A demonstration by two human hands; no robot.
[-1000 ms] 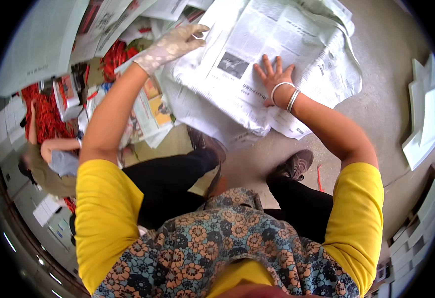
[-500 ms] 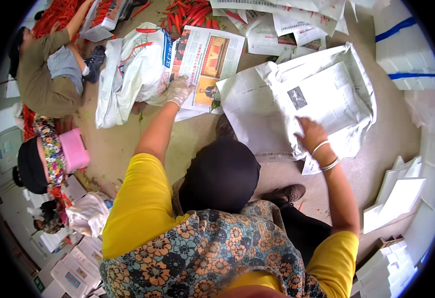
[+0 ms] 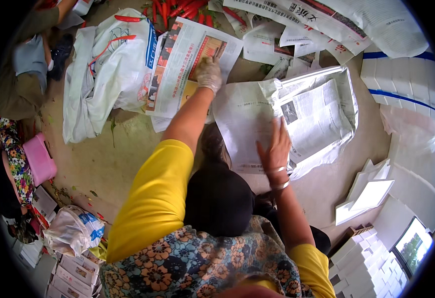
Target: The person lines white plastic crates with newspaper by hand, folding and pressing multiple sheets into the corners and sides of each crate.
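I note the gloved left hand (image 3: pixel 208 74) pressed flat on the colour newspaper (image 3: pixel 187 69) at eleven o'clock and the bare right hand (image 3: pixel 275 148) spread open on the grey newspaper (image 3: pixel 297 119) at one o'clock, neither grip closed; these sheets look light, limp and easily torn, best pinched at an edge.

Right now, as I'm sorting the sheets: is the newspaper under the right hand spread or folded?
Spread: the newspaper lies open on the floor, the right hand flat on it.
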